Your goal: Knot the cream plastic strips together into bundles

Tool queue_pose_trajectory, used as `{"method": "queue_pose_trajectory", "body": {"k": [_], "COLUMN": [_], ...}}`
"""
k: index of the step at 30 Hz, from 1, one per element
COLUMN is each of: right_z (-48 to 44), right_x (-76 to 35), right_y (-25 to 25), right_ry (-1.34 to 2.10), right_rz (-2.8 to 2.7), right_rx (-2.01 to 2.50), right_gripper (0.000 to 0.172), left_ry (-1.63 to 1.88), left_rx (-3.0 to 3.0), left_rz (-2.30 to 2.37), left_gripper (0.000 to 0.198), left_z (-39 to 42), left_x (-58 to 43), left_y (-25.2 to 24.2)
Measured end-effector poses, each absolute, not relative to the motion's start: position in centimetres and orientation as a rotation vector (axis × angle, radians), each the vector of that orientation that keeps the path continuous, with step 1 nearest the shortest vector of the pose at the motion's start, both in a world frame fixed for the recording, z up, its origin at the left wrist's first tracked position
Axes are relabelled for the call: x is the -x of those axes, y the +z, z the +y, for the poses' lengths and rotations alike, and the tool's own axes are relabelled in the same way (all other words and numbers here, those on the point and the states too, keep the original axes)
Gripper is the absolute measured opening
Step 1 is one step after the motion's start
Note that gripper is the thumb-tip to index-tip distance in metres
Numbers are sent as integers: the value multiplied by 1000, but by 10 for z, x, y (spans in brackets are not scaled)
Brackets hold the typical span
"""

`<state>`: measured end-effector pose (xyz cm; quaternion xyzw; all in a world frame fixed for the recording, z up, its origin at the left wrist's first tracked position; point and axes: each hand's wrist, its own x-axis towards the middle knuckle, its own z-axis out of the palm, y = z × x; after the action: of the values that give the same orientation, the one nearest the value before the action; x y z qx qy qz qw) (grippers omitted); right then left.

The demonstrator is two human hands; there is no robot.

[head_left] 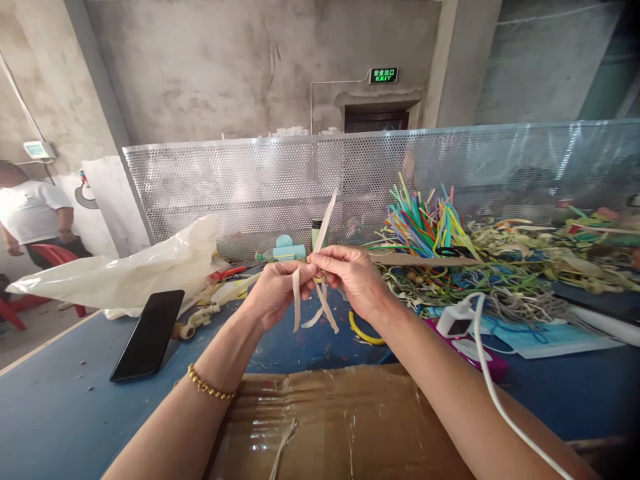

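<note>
Several pale cream strips [327, 220], flat like cloth or rubber, are pinched between my two hands above the table. My left hand [276, 290] is closed on them with thumb and forefinger, and short ends dangle below it. Against it, my right hand [353, 275] is also closed, its fingertips meeting the left ones. One long strip end points up from between the fingers. The exact spot where the strips cross is covered by the fingertips. Below lies a cardboard box [330, 420] with clear tape, bearing one loose pale strip [284, 448].
On the blue table [65, 420] lie a black phone [149, 335] and a translucent plastic bag [130, 287] at left. At right are colourful thin strips [425, 223], tangled cords [520, 303], a white charger [455, 318] with cable and a blue mask [550, 338]. A perforated metal panel [240, 187] stands behind.
</note>
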<state>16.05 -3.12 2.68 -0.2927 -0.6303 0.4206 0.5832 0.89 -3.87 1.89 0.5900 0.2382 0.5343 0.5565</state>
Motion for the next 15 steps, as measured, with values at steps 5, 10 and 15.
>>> {"method": "queue_pose_trajectory", "body": {"k": [5, 10, 15], "right_z": [-33, -35, -36], "right_x": [-160, -162, -165], "right_y": [29, 30, 30], "right_ry": [981, 949, 1066], "right_rz": [-1472, -1496, -1588], "right_rx": [680, 733, 832], "right_gripper": [15, 21, 35], "left_ry": [1238, 1283, 1407], "left_rx": [-1425, -1380, -1301], "left_rz": [551, 583, 591], "left_gripper": [25, 22, 16], "left_z": [-40, -37, -32], "left_x": [-8, -7, -4], "left_y": [19, 19, 18]}}
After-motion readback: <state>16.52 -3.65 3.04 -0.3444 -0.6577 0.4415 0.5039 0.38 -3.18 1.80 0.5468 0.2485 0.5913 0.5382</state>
